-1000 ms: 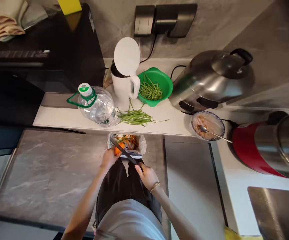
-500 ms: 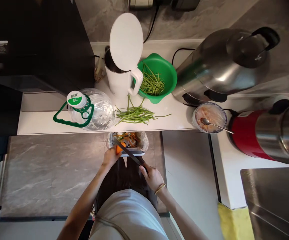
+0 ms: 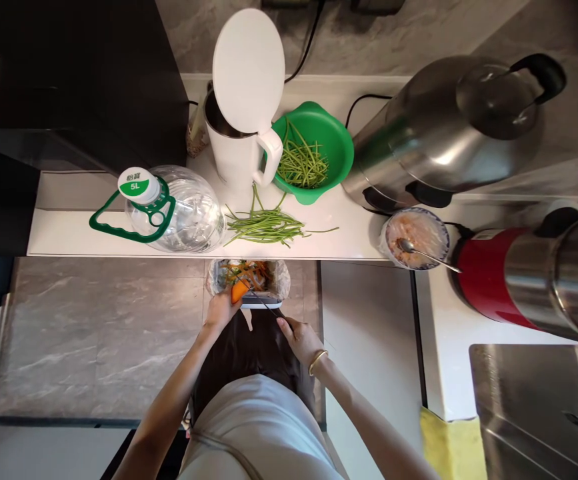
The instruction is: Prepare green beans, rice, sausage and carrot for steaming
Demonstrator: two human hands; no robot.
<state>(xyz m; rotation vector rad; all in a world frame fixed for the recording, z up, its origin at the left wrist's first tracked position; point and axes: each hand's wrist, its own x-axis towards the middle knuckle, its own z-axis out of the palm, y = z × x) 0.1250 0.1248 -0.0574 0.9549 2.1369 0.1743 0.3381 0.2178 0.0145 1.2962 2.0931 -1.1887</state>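
My left hand (image 3: 222, 308) is closed around a carrot (image 3: 239, 291), whose orange end shows past the fingers. My right hand (image 3: 303, 340) grips the dark handle of a knife (image 3: 265, 303). The blade is seen nearly edge-on and reaches left toward the carrot; whether it touches cannot be made out. Both hands are over a lined trash bin (image 3: 281, 280) on the floor, below the counter edge. Orange peelings (image 3: 256, 273) and some green scraps lie in the bin.
On the counter (image 3: 349, 243) are a large water bottle (image 3: 193, 213), a white kettle (image 3: 233, 157) with its lid up, a green bowl (image 3: 337, 143) of green stems, a loose pile of stems (image 3: 266, 225), a steel flask (image 3: 419, 133) and a bowl with a spoon (image 3: 419, 233). A sink (image 3: 519, 400) is at right.
The knife has turned from showing its flat side to nearly edge-on beside the carrot. Both hands keep their holds. The view has shifted slightly.
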